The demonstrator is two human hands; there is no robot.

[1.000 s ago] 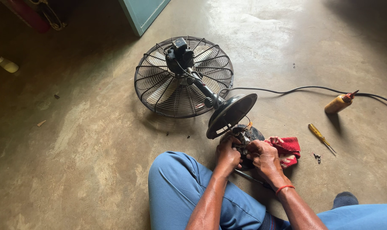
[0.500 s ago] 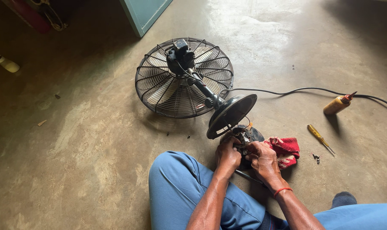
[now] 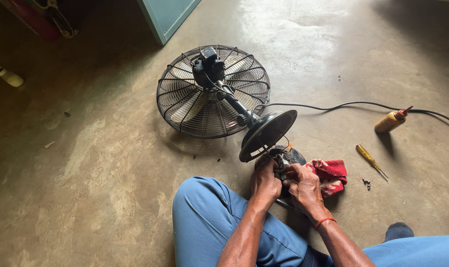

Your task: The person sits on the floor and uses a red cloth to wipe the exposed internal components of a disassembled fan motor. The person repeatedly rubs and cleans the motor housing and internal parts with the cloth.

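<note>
A black table fan lies tipped on the concrete floor, its wire cage (image 3: 212, 91) face down and its round base (image 3: 267, 134) tilted up toward me. Just below the base, my left hand (image 3: 264, 180) and my right hand (image 3: 303, 187) are closed together around a small dark part with wires (image 3: 283, 160) that comes out of the base. The part is mostly hidden by my fingers. A red band circles my right wrist. A red cloth (image 3: 330, 174) lies touching my right hand on its right side.
A yellow-handled screwdriver (image 3: 369, 159) and small screws (image 3: 366, 183) lie right of the cloth. A yellow bottle with red tip (image 3: 391, 120) lies by the black power cord (image 3: 353, 105). A small white bottle (image 3: 9, 77) is far left. My blue-trousered knee (image 3: 204, 217) is below.
My hands stay closed on the small part below the fan base, with only slight finger movement. The fan and tools have not moved.
</note>
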